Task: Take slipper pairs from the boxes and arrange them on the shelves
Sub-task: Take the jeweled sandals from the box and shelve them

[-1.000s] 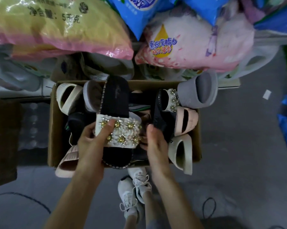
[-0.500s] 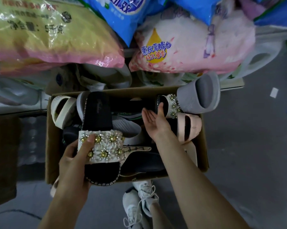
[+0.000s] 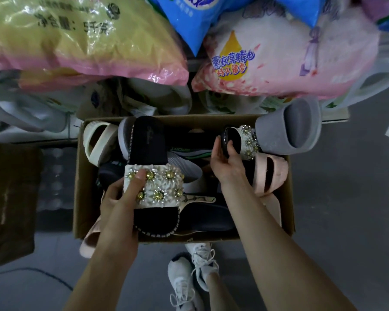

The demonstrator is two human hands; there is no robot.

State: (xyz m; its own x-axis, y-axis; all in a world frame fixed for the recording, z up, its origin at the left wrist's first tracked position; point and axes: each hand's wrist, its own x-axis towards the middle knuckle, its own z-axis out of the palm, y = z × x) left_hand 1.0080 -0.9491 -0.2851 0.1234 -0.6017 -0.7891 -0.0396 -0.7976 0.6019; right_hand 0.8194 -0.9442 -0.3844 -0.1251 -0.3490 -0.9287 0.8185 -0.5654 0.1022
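A cardboard box [image 3: 77, 198] on the floor is packed with several slippers. My left hand [image 3: 119, 198] grips a black slipper with a white flowered, jewelled strap [image 3: 164, 182] and holds it over the box, thumb on the strap. The matching slipper [image 3: 245, 140] stands on its side at the box's far right. My right hand [image 3: 227, 162] curls its fingers round the black sole edge of that slipper. Beside it lie a grey slipper [image 3: 290, 129] and a pink slipper [image 3: 269, 173].
Big plastic bags, yellow-pink [image 3: 77, 41] and pink-white [image 3: 278, 59], overhang the box's far side. A dark carton [image 3: 9, 198] stands to the left. Cream [image 3: 97, 142] and dark slippers fill the box's left. My white sneakers [image 3: 193, 272] stand on the grey floor right in front.
My right hand has moved from the middle of the box to the far right and taken hold of the matching flowered slipper. My left hand still holds the first slipper.
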